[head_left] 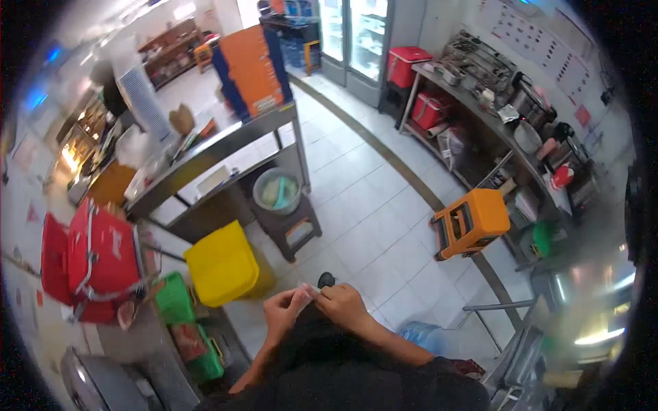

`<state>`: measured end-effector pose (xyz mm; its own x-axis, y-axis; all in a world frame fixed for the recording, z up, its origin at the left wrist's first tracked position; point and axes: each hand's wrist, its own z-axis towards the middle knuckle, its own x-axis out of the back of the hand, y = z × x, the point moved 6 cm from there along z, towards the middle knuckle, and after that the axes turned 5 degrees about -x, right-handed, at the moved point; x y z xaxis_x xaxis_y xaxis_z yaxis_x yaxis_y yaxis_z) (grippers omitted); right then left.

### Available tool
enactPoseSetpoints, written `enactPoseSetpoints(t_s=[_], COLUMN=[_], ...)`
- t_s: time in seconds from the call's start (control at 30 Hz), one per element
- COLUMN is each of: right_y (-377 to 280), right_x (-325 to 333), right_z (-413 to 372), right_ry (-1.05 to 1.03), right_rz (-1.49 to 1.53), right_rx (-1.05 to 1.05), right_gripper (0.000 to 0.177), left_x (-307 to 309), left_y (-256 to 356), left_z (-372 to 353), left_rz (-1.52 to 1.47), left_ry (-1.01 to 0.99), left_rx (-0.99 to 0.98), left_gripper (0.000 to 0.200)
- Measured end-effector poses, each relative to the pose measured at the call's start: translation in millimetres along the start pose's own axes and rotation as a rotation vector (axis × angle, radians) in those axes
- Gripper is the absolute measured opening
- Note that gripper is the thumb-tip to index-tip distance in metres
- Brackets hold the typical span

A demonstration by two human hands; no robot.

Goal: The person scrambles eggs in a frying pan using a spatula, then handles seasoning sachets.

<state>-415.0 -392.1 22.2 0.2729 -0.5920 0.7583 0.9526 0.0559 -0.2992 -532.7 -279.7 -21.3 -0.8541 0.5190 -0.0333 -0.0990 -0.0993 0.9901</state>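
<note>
Both hands meet in front of the dark shirt, low in the middle of the head view. A small, pale, translucent piece, perhaps thin plastic [310, 290], lies between the fingertips. My left hand [282, 312] pinches its left side. My right hand [343, 305] has its fingers curled on the right side of the same piece. What the piece is cannot be made out clearly. Just beyond the hands, a dark rounded shape [327, 279] shows against the floor.
A yellow bin [223, 266] and red cooler bag [113, 253] stand left. Ahead, a bucket [276, 192] sits on a dark stool [291, 236]. An orange stool [473, 222] stands right, before a cluttered counter [473, 89]. Low right is a water bottle [423, 335].
</note>
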Motion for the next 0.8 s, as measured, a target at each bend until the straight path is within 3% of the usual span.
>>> enactPoseSetpoints(t_s=[0.07,0.1,0.13,0.17,0.23,0.3,0.37,0.43,0.47,0.53,0.6,0.67,0.77,0.8], right_y=[46.2,74.4,50.9,66.5,111.0,141.3,173.5,216.3,238.2,320.8,380.1,444.2,513.8,539.0], right_x=[-5.4,-14.8,-15.5,-26.5,-19.1,13.5,35.9,31.8,30.5,21.1,22.0,1.3,8.8,7.8], right_z=[9.0,5.8,83.5,116.4,133.1,147.8,162.1,162.9,170.3,167.9,169.9,167.9,182.2,187.1], right_ry=[-0.031,-0.059,-0.135,-0.105,-0.153,-0.037,0.086,0.028,0.046,-0.105,-0.127,-0.337,-0.413,-0.451], right_rz=[-0.034,-0.060,0.000,-0.052,-0.134,-0.100,-0.047,-0.016,-0.021,0.238,0.272,0.658,0.757,0.765], right_rx=[-0.049,-0.068,-0.063,-0.105,-0.279,-0.352,-0.362,-0.612,-0.624,-0.873,-0.901,-0.945,-0.933,-0.916], right_gripper=[0.054,0.055,0.055,0.055,0.057,0.052,0.047,0.036,0.036,0.032,0.032,0.028,0.027,0.027], left_x=[-34.7,-59.6,-18.4,-19.0,-62.6,-113.4,-152.4,-183.1,-202.8,-266.4,-292.0,-331.2,-372.5,-389.5], left_y=[-23.6,-37.5,6.4,-1.6,-4.5,2.9,-4.6,-20.8,-33.3,-75.7,-74.6,-71.0,-77.1,-84.0], left_z=[44.6,62.5,109.5,156.9,204.1,239.3,262.9,296.7,307.4,351.0,388.5,414.7,448.8,459.6], left_rz=[0.012,-0.086,-0.085,-0.062,-0.025,-0.163,-0.031,0.020,0.040,-0.112,-0.029,-0.131,0.126,0.049], left_ry=[-0.132,-0.172,-0.108,-0.185,-0.288,-0.405,-0.520,-0.559,-0.619,-0.714,-0.712,-0.702,-0.603,-0.579], left_rx=[0.236,0.245,0.318,0.320,0.328,0.374,0.352,0.355,0.379,0.403,0.311,0.375,0.230,0.242], left_gripper=[0.018,0.017,0.017,0.016,0.015,0.012,0.011,0.011,0.011,0.011,0.011,0.009,0.008,0.014])
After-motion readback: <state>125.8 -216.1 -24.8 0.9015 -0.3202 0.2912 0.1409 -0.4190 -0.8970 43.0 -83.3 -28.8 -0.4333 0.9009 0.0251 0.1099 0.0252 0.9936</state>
